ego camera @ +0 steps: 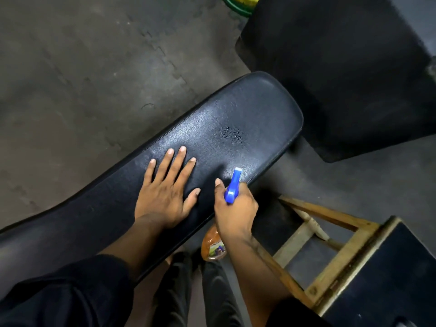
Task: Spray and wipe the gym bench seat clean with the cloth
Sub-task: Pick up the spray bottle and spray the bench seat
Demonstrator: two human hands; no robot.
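Dim indoor light, overhead — a soft pale sheen lies across the bench seat [236, 128] toward 12 o'clock. The left hand [165, 192] and the spray bottle [232, 187] cast faint shadows on the vinyl. Wide-angle bending curves the bench toward 8 o'clock; the black mat [342, 74] at 2 o'clock loses detail — corners soft, slightly smeared.

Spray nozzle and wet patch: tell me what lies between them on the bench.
Only bare black seat between nozzle and wet patch, per the head view.
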